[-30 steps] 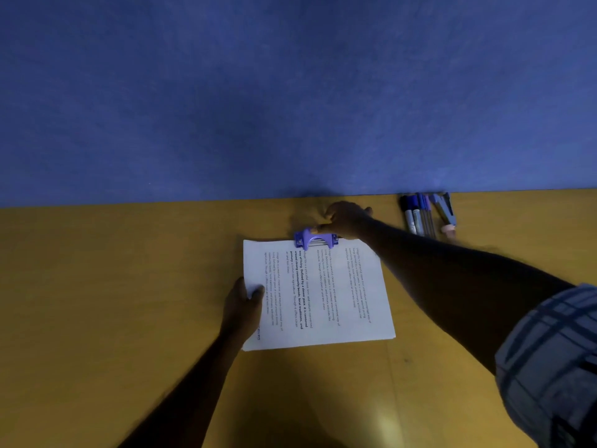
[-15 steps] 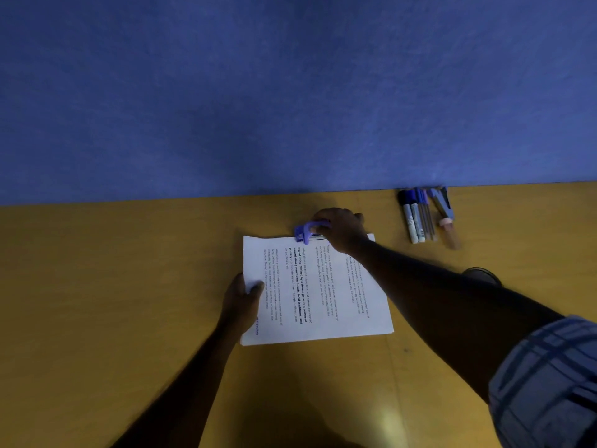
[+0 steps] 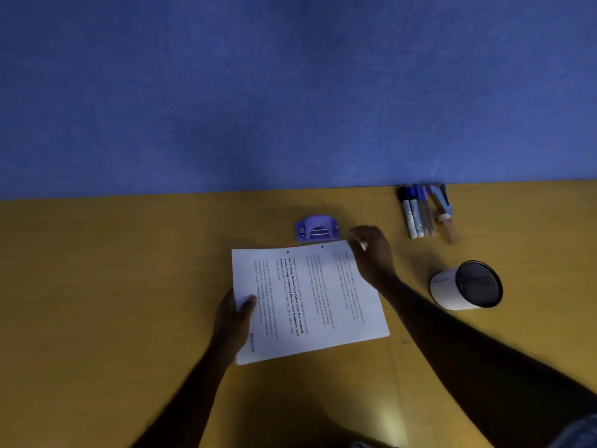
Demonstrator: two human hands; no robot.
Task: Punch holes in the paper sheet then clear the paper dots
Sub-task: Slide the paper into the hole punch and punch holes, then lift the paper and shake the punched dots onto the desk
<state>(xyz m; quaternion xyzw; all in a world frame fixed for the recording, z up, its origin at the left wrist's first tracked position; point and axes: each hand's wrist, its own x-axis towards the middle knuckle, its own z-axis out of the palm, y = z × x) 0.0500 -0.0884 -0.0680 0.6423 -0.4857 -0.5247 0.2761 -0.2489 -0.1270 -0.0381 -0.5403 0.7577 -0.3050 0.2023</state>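
The yellow table [image 3: 113,286] fills the lower half of the frame, and the paper sheet [image 3: 323,295] is laid on it at centre, slightly skewed. The sheet is gripped at its left edge by the left hand [image 3: 237,313], with the thumb laid on top and the fingers tucked beneath. The right hand [image 3: 371,253] is set at the upper right corner with fingers bent, though whether the corner is pinched or only touched cannot be told. A white cup [image 3: 465,286] with a dark mesh inside is seen right of the sheet, well apart from it. The purple hole punch [image 3: 317,228] is found just above the sheet's upper edge, not touching it, and a row of markers [image 3: 415,211] lies at upper right. Two holes [image 3: 287,252] are seen near the upper edge, so the punching is judged done, and the step in hand is judged to be setting the sheet aside for the clearing. The sheet is best lifted rather than dragged, supported at both edges, so that nothing is swept along with it. No paper dots are seen on the table; they are presumed to be held inside the punch, which should be kept level until it is carried over a receptacle, perhaps the cup, and emptied there.
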